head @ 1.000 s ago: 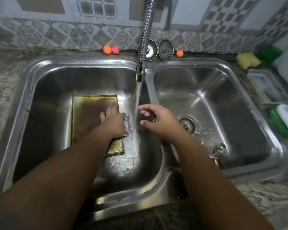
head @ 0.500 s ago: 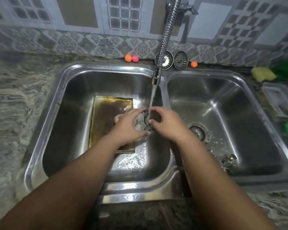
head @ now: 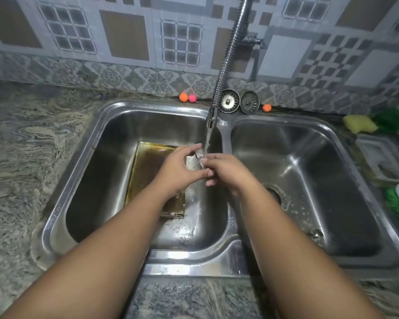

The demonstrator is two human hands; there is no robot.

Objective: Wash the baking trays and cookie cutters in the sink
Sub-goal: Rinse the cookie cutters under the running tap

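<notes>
A browned, greasy baking tray [head: 148, 171] lies flat in the left basin of the steel double sink [head: 226, 132]. Over its right edge, both hands hold a small metal cookie cutter [head: 199, 157] under the running stream from the flexible faucet [head: 211, 116]. My left hand [head: 180, 168] grips the cutter with thumb and curled fingers. From the right side, my right hand [head: 226, 169] pinches it. Most of the cutter is hidden by fingers and water.
Another small metal piece [head: 316, 233] lies in the right basin near its front, by the drain [head: 273, 194]. Two strainer plugs [head: 238, 103] and small orange and pink balls [head: 188, 97] sit on the back ledge. Sponges [head: 359, 124] and a tray stand at right.
My right hand came in from beside the stream and took hold of the cutter together with the left. Both hands have lifted it slightly higher under the water. The view tilted up.
</notes>
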